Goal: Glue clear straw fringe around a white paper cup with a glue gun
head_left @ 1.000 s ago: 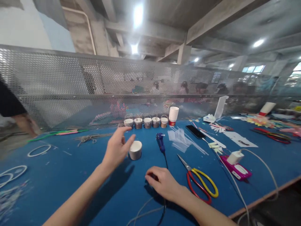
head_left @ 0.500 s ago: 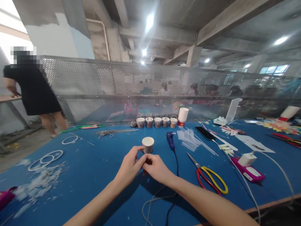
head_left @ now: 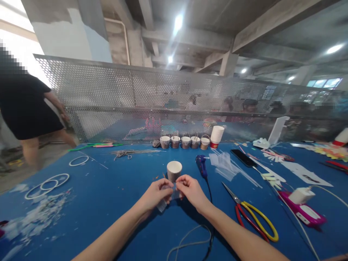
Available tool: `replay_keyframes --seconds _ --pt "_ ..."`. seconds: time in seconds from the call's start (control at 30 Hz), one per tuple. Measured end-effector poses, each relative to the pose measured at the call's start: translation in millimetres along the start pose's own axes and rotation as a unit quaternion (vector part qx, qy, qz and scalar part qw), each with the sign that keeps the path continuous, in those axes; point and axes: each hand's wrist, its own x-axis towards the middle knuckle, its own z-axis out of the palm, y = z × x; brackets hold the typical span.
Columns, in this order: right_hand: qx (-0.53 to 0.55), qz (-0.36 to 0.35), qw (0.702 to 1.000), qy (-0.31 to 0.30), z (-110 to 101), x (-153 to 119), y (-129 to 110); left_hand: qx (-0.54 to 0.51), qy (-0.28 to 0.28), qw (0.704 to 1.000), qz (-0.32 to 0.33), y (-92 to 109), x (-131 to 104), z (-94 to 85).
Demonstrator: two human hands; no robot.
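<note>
Just in front of a paper cup (head_left: 174,170) with a wrapped grey-brown side, my two hands work close together. My left hand (head_left: 159,192) is closed on a small clear plastic piece (head_left: 162,206), part of which shows below the fingers. The fingertips of my right hand (head_left: 190,190) are pinched beside it, with more clear film visible between the hands. Whether the right fingers grip that same film is too small to make out. The cup stands upright on the blue table (head_left: 130,181), beyond the fingertips.
Behind the cup stand several small handled buckets (head_left: 186,142) and stacked paper cups (head_left: 216,136). To the right lie a blue glue gun (head_left: 201,166), plastic strips (head_left: 224,165), scissors (head_left: 254,214), a phone (head_left: 243,158) and a magenta power strip (head_left: 303,210). White rings (head_left: 47,186) and scraps lie left.
My hands have drawn slightly apart, and clear plastic now shows between and below the fingers. The view has shifted a little. The person at left has moved closer.
</note>
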Motion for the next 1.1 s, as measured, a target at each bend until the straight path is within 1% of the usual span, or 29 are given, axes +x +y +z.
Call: replay_keyframes --seconds 0.13,0.23,0.37,0.47,0.53,0.6,0.7,0.8,0.87,0.97,1.1 --pt "-0.018 -0.002 1.0 -0.011 1 -3 7 -0.031 0.015 0.999 -0.029 -9 -5 -2.9" --pt "-0.052 -0.017 0.999 -0.006 -1 -7 4 -0.051 0.032 0.998 -0.035 -12 -8 -2.8" --pt "-0.122 -0.063 0.99 0.023 -13 -10 -14 -0.082 0.051 0.995 -0.03 -16 -8 -0.9" --pt "-0.18 -0.105 0.977 0.041 -23 4 -39 -0.106 0.061 0.992 -0.027 -21 -8 1.5" --pt "-0.224 -0.131 0.964 0.055 -27 28 -57 -0.118 0.065 0.991 -0.023 -24 -9 3.4" --pt "-0.272 -0.153 0.947 0.071 -28 63 -71 -0.124 0.068 0.99 -0.019 -27 -10 5.1" --pt "-0.346 -0.169 0.92 0.069 -23 123 -79 -0.128 0.076 0.989 -0.015 -30 -11 6.5" --pt "-0.416 -0.181 0.89 0.042 -13 174 -67 -0.128 0.087 0.988 -0.009 -35 -8 6.6" --pt "-0.455 -0.189 0.87 0.015 -5 199 -53 -0.125 0.093 0.988 -0.01 -41 -4 6.3" --pt "-0.5 -0.2 0.842 -0.013 4 225 -30 -0.115 0.085 0.989 -0.02 -52 3 5.1" --pt "-0.534 -0.21 0.818 -0.022 10 246 -10 -0.114 0.078 0.99 -0.006 -63 7 3.3"
